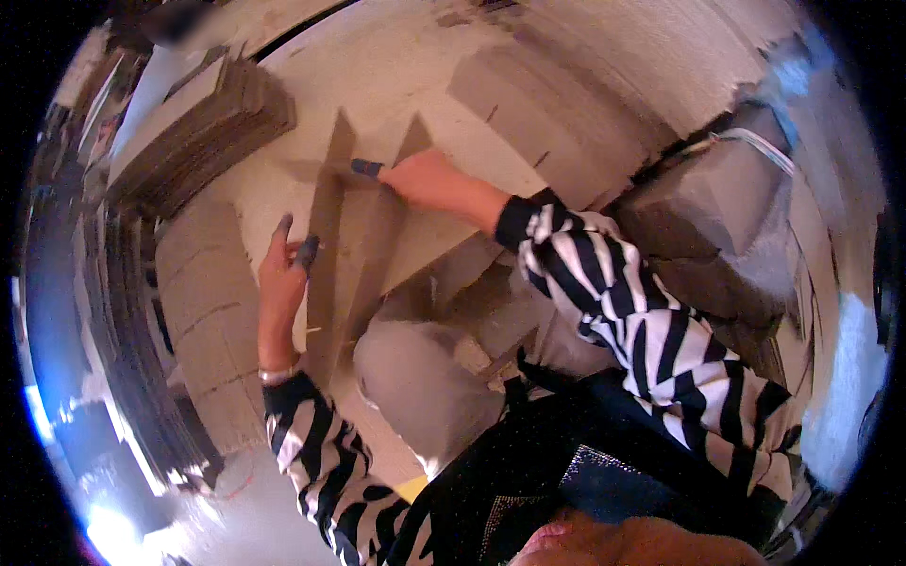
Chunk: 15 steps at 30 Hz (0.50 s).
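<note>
A partly folded brown cardboard box (338,236) stands on the work surface in front of me, its long side walls raised and pointed flaps upright at the far end. My right hand (429,179) is closed at that far end, with a dark-covered fingertip reaching over the cardboard; its other fingers are partly hidden. Just left of the box is my left hand (283,278), thumb and forefinger apart, dark covers on both tips, holding nothing. The thumb comes close to the box's left wall; whether it touches I cannot tell.
A stack of flat cardboard (203,132) lies at the far left, and creased cardboard sheets (203,311) lie left of my left hand. More flat cardboard (557,113) is at the far right. Near my right arm sits a strapped cardboard bundle (708,198). My knee (425,377) is close below the box.
</note>
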{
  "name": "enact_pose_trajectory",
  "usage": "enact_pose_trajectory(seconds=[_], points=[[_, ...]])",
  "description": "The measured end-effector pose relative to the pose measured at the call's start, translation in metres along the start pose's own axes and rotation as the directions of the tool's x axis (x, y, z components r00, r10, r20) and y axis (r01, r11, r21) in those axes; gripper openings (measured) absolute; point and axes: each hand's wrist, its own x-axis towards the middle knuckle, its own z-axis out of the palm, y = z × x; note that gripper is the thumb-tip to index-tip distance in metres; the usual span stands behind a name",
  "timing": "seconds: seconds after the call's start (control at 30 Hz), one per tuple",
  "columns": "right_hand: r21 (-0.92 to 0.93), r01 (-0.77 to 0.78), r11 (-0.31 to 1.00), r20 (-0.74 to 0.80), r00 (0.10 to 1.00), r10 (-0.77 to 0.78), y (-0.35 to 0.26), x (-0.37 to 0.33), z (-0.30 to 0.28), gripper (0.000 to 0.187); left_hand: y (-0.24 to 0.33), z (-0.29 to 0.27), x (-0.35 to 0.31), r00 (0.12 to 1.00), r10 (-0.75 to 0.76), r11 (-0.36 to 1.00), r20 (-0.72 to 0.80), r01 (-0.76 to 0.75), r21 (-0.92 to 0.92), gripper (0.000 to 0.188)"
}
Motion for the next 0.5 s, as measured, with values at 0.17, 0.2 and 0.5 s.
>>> enact_pose_trajectory(seconds=[0.17, 0.2, 0.5], points=[[0.093, -0.244, 0.965, 0.128, 0.964, 0.232, 0.005, -0.024, -0.022, 0.031, -0.037, -0.018, -0.082, 0.993, -0.115, 0.993, 0.026, 0.116, -0.020, 0.057], [0.092, -0.276, 0.957, 0.071, 0.960, 0.271, 0.015, -0.038, -0.039, 0.035, -0.048, -0.024, -0.106, 0.994, -0.087, 0.995, -0.066, 0.084, -0.046, 0.054], [-0.363, -0.558, 0.746, -0.313, 0.827, 0.467, 0.120, -0.222, -0.040, 0.045, -0.062, 0.036, -0.214, 0.777, -0.204, 0.928, -0.595, -0.040, -0.371, 0.033]])
